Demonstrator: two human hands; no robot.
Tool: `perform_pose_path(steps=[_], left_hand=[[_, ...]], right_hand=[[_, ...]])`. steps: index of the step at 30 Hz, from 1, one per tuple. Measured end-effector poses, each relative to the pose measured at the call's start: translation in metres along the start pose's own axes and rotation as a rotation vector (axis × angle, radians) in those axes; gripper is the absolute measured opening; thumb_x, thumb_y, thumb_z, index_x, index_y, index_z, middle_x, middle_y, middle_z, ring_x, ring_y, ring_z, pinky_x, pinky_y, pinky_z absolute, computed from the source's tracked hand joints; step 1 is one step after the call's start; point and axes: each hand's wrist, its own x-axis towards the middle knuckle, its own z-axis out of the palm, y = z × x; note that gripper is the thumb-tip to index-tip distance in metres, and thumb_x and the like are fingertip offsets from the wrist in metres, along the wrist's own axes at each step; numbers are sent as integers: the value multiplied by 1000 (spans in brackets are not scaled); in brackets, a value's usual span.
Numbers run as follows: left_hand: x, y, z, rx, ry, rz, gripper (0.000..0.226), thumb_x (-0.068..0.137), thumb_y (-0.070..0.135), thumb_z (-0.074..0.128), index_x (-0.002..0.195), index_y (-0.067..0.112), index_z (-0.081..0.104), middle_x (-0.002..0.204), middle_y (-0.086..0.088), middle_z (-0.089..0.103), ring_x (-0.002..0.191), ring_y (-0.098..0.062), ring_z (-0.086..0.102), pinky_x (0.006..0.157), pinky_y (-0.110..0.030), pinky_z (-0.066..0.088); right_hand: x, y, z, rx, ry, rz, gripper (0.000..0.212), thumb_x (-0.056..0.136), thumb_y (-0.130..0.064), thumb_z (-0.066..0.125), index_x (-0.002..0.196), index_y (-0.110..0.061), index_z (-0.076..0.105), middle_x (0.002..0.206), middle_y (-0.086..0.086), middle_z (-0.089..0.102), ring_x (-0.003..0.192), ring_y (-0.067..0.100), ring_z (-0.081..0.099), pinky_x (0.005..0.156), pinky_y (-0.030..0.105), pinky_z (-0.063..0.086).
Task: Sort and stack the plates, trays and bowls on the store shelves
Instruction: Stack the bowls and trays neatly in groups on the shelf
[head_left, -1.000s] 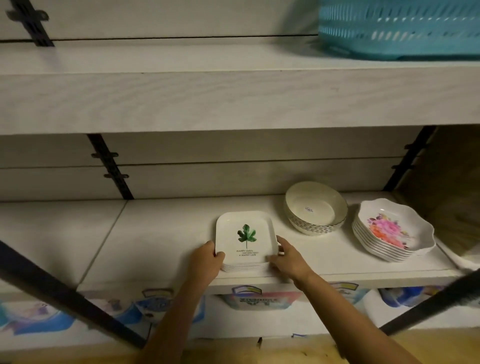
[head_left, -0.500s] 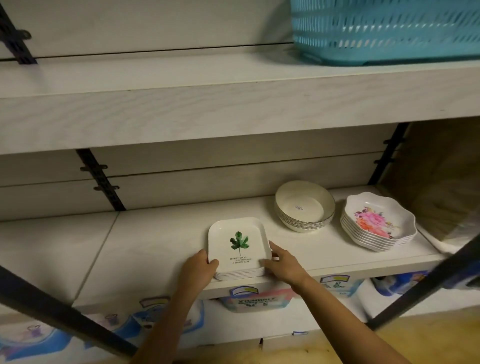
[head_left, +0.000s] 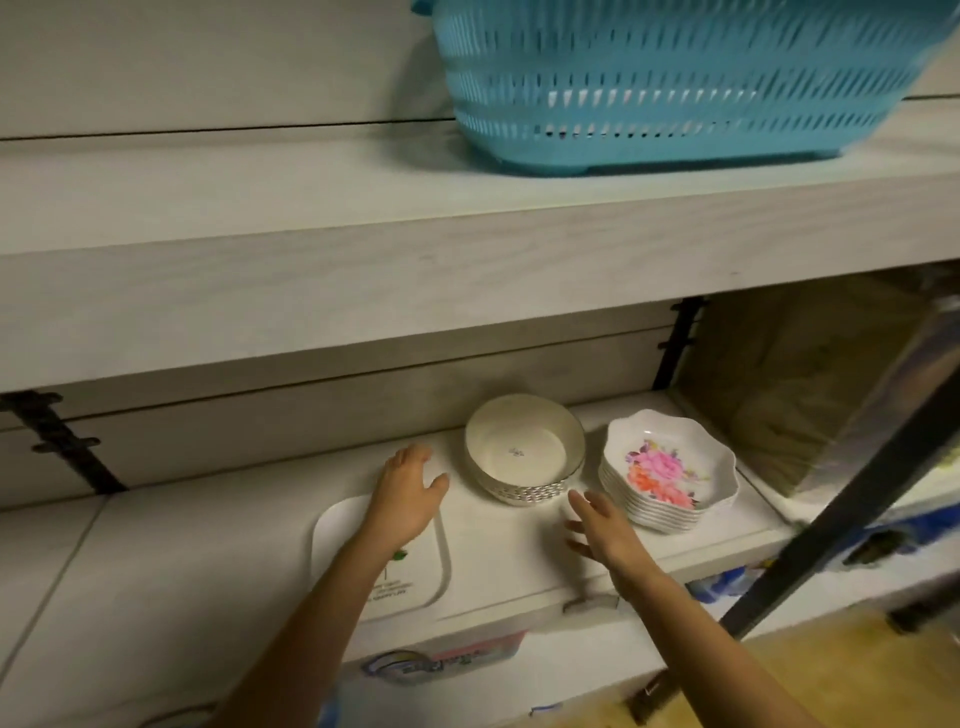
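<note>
The lower shelf (head_left: 208, 545) carries all the crockery. The upper shelf (head_left: 311, 208) holds only a blue slatted basket (head_left: 675, 88), seen from below, so its contents cannot be told.

A square leaf-print tray (head_left: 337, 540) lies at the near edge of the lower shelf, partly under the left forearm. To its right and farther back stands a nested stack of cream bowls (head_left: 524, 452), the top one empty. A stack of scalloped floral plates (head_left: 670, 478) sits just right of the bowls.

The left hand (head_left: 408, 493) hovers left of the bowls, fingers spread, holding nothing. The right hand (head_left: 602, 530) is likewise spread and empty, near the gap between bowls and plates.

The likely risks are these: a forearm dragging the tray off the near edge, a hurried two-handed grab separating the nested bowls, or the right hand knocking the plate stack askew.
</note>
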Motion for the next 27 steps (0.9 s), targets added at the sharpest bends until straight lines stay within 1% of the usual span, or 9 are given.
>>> perform_pose_path(steps=[2, 6, 11, 13, 16, 19, 22, 24, 27], left_hand=[[23, 14, 11, -97, -35, -88, 44, 91, 24, 51, 128, 2, 44, 135, -16, 48, 124, -29, 46, 100, -34, 37], [58, 33, 32, -293, -77, -230, 44, 92, 24, 48, 129, -1, 42, 132, -20, 52, 121, -32, 50, 99, -36, 40], [82, 29, 59, -463, -173, -347, 39, 91, 5, 39, 130, 7, 46, 135, -17, 52, 122, -33, 51, 102, -41, 43], [88, 23, 66, -586, -173, -417, 50, 87, -5, 30, 132, 12, 44, 135, -18, 50, 122, -36, 50, 99, -52, 44], [83, 31, 62, -627, -148, -439, 57, 83, -9, 25, 132, 12, 44, 135, -18, 49, 122, -38, 48, 93, -54, 46], [76, 36, 60, -613, -126, -456, 55, 83, -9, 26, 131, 10, 47, 132, -19, 52, 120, -38, 51, 91, -53, 48], [67, 37, 52, -639, -88, -446, 48, 84, -7, 30, 127, 5, 50, 121, -19, 56, 114, -39, 54, 91, -56, 48], [58, 40, 39, -647, -37, -423, 42, 83, -1, 38, 123, 1, 51, 108, -16, 57, 100, -35, 58, 89, -54, 51], [42, 43, 14, -600, 56, -383, 37, 80, 7, 46, 115, -3, 53, 99, -17, 57, 74, -27, 58, 70, -42, 54]], right_hand=[[14, -7, -6, -30, -19, 13, 48, 95, -29, 47, 135, -5, 36, 117, 26, 52, 110, 35, 56, 93, 41, 48], [44, -16, -10, -90, -87, 44, 40, 92, -35, 52, 121, -7, 47, 99, 10, 59, 86, 23, 58, 82, 38, 53], [65, -16, -12, -47, -110, 82, 24, 92, -20, 54, 112, -14, 41, 79, 6, 55, 59, 15, 55, 53, 26, 55], [72, -16, -13, -55, -99, 81, 23, 90, -15, 55, 110, -14, 42, 77, 6, 55, 58, 15, 55, 57, 30, 56], [78, -14, -12, -106, -53, 54, 28, 86, -15, 56, 112, -10, 46, 87, 13, 60, 71, 25, 61, 76, 46, 57], [93, 2, -15, -196, -2, 8, 50, 67, -39, 56, 108, -10, 51, 103, 16, 64, 93, 36, 64, 84, 53, 55], [95, 6, -16, -239, 7, -78, 62, 53, -53, 48, 103, -18, 55, 104, 14, 66, 97, 36, 63, 87, 52, 53], [80, -12, -13, -260, 5, -130, 58, 54, -54, 46, 101, -21, 55, 102, 14, 66, 97, 37, 63, 87, 53, 52], [56, -42, -1, -281, -14, -194, 48, 56, -53, 45, 95, -26, 54, 93, 13, 68, 92, 38, 65, 87, 53, 52]])
